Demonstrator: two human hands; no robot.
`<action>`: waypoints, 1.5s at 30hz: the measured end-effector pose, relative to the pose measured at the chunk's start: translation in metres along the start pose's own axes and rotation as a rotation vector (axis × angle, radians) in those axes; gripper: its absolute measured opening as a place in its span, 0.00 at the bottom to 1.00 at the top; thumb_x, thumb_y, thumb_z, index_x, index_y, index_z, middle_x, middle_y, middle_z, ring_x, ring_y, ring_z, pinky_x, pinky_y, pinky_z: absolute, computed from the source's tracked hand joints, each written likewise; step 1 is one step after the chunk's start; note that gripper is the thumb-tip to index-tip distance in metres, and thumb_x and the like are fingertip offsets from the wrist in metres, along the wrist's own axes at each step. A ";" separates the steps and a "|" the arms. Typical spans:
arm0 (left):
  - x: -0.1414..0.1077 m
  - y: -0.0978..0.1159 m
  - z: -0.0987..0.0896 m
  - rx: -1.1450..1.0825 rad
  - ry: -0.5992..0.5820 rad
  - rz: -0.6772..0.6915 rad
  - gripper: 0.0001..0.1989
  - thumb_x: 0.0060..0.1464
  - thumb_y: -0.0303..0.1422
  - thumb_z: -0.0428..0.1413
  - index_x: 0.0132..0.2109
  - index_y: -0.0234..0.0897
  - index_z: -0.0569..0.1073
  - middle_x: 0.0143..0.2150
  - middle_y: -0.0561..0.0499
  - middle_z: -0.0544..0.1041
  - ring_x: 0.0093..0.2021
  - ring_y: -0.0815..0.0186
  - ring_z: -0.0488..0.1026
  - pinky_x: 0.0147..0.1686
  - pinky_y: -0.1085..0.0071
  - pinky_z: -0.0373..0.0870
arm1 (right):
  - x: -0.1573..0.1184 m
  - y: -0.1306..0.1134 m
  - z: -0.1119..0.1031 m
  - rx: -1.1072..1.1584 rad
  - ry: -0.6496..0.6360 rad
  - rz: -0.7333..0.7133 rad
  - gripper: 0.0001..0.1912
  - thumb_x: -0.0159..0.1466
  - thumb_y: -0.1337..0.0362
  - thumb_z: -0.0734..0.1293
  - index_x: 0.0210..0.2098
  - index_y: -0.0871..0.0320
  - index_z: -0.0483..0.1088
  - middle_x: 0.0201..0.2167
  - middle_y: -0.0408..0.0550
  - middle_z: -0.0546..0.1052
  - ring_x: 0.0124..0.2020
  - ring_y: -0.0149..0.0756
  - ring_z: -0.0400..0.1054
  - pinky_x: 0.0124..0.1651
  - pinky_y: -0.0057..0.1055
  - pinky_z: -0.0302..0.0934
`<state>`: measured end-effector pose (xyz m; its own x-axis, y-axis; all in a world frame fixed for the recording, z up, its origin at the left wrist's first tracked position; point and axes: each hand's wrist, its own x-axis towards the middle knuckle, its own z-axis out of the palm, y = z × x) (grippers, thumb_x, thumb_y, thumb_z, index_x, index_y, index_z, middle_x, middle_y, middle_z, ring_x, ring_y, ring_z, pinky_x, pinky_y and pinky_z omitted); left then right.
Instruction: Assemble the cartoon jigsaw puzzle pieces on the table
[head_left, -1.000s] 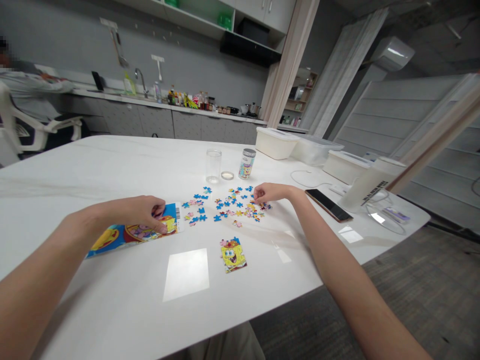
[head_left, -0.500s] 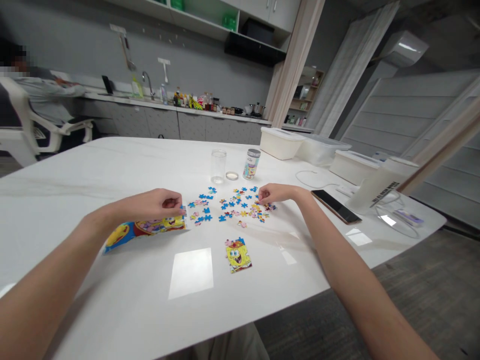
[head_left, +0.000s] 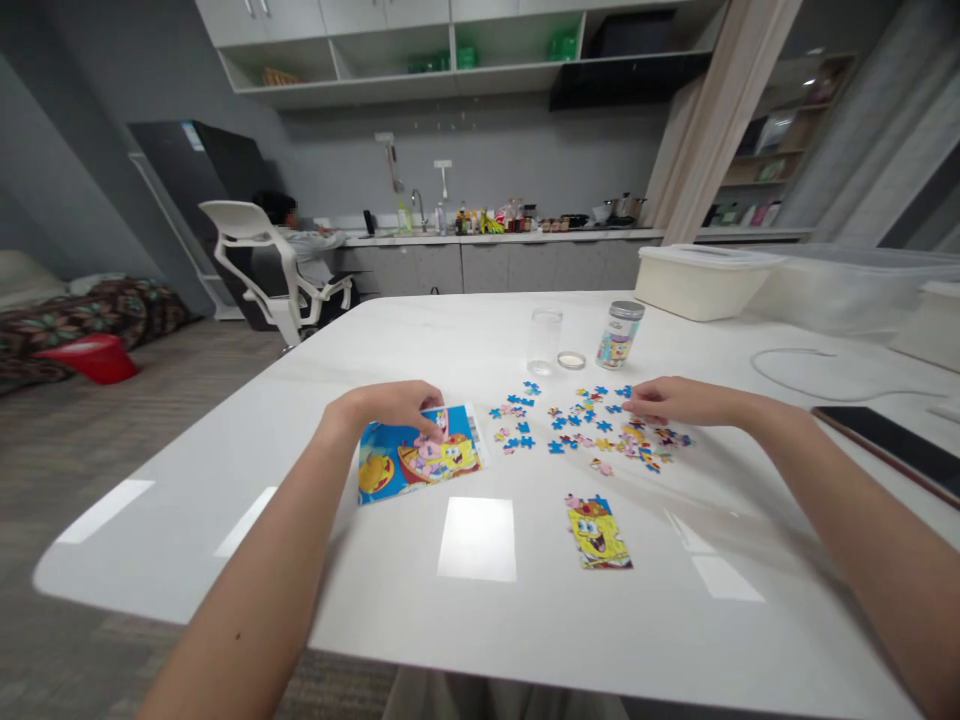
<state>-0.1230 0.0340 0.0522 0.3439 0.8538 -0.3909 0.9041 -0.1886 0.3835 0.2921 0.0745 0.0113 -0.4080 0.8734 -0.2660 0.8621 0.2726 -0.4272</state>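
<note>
My left hand (head_left: pixel 409 408) is closed on the upper edge of a colourful cartoon picture sheet (head_left: pixel 420 455), its thumb lying over the printed side. To the right, my right hand (head_left: pixel 664 400) has its fingers pinched together at the edge of the scattered jigsaw pieces (head_left: pixel 604 443). Whatever sits between those fingertips is too small to make out. Blue, pink and yellow pieces lie loose between both hands. Nearer to me rests a joined jigsaw section (head_left: pixel 598 532) showing a yellow cartoon face.
Behind the pieces stand a clear jar (head_left: pixel 544 342), a loose lid (head_left: pixel 571 360) and a lidded printed jar (head_left: pixel 620 335). A phone (head_left: pixel 892 450), a white cable (head_left: pixel 780 385) and storage boxes (head_left: pixel 701 285) are on the right. A person (head_left: pixel 311 250) sits far left on a white chair (head_left: pixel 244 225).
The view has swung left. The picture sheet, tilted up before, now lies flatter, with its printed side showing more fully under my left hand. My right hand remains by the loose pieces.
</note>
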 end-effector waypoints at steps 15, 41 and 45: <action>-0.011 -0.021 -0.010 -0.546 0.599 0.243 0.26 0.52 0.56 0.43 0.40 0.38 0.68 0.24 0.53 0.67 0.23 0.67 0.64 0.23 0.71 0.61 | 0.003 0.004 -0.003 -0.148 0.117 0.022 0.28 0.56 0.36 0.57 0.24 0.55 0.67 0.27 0.53 0.76 0.30 0.44 0.69 0.35 0.38 0.61; 0.020 -0.013 0.009 0.214 0.290 0.101 0.21 0.53 0.50 0.46 0.35 0.38 0.71 0.33 0.47 0.77 0.32 0.62 0.70 0.32 0.69 0.61 | 0.026 0.011 0.025 -0.436 0.361 0.044 0.19 0.66 0.60 0.54 0.51 0.62 0.67 0.50 0.62 0.72 0.51 0.50 0.66 0.55 0.42 0.58; 0.020 -0.012 0.012 0.162 0.214 0.106 0.20 0.46 0.52 0.53 0.31 0.38 0.72 0.29 0.50 0.75 0.28 0.65 0.67 0.27 0.70 0.57 | 0.027 0.006 0.027 -0.477 0.364 -0.023 0.20 0.65 0.61 0.54 0.50 0.64 0.69 0.49 0.62 0.73 0.52 0.50 0.66 0.56 0.42 0.57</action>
<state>-0.1242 0.0474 0.0294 0.3931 0.9048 -0.1637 0.9005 -0.3427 0.2677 0.2781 0.0885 -0.0219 -0.3716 0.9243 0.0875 0.9284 0.3706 0.0277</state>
